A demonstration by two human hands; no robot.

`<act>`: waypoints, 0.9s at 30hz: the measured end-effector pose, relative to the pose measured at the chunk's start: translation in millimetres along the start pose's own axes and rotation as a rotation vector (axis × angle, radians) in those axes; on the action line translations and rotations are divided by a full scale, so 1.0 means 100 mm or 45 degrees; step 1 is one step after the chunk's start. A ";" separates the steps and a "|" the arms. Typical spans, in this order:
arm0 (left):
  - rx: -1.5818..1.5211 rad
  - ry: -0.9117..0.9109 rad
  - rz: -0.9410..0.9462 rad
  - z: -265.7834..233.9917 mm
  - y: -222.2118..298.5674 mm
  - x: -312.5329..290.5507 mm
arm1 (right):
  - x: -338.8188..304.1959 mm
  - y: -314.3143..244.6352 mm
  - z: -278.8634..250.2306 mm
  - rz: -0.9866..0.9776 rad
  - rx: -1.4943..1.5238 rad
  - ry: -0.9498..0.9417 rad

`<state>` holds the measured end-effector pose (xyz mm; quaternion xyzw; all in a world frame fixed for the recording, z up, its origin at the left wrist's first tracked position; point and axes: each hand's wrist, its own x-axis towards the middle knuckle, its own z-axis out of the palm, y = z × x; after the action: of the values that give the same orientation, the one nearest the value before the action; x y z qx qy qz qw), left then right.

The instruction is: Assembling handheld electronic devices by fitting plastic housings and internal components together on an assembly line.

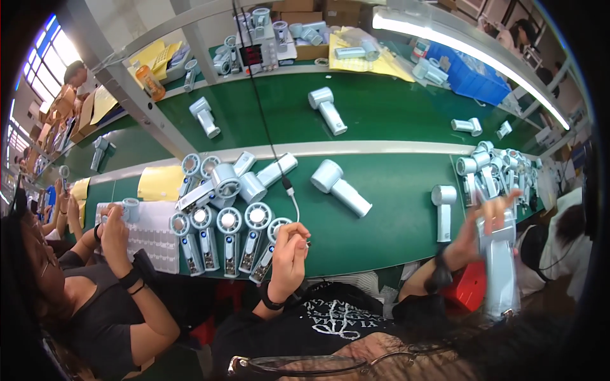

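Fingers of your left hand pinched on white cable, desk's front edge; right hand, blurred, fingers part-spread, grips pale-blue fan near right end.

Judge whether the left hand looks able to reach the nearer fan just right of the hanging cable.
Probably yes: bare green table lies between the left hand and that fan, though the hand seems to hold the cable.

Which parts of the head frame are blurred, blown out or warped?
Head view: the right hand and pale-blue fan beside it look motion-smeared; tube lamp and window glare near-white; green workbench edges bow from the fisheye, corners go black; left hand is fairly crisp.
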<state>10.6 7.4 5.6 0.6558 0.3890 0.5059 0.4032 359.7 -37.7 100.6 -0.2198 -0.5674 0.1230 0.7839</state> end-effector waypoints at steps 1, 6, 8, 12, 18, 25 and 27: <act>0.028 -0.029 0.026 0.01 -0.01 0.02 | -0.12 0.10 0.05 0.039 0.109 0.175; 0.026 -0.124 -0.022 0.03 -0.01 0.01 | -0.28 0.79 0.38 0.729 1.622 0.428; -0.009 -0.133 -0.034 0.05 0.02 -0.01 | -0.27 0.92 0.41 0.994 2.377 0.518; -0.042 -0.123 -0.102 0.07 -0.01 -0.01 | -0.28 1.17 0.30 0.981 1.807 0.462; -0.034 -0.190 -0.103 0.10 0.00 0.08 | -0.03 1.62 0.09 1.014 1.106 0.133; -0.029 -0.196 -0.144 0.05 -0.07 0.13 | 0.25 2.87 -0.55 0.792 -0.499 0.351; -0.021 -0.179 -0.155 0.02 -0.08 0.13 | 0.32 3.14 -0.52 0.886 -0.801 0.322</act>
<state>13.8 21.8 2.2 0.6616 0.3947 0.4362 0.4649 436.6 240.0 -38.2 -0.6361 -0.3702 0.1728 0.6546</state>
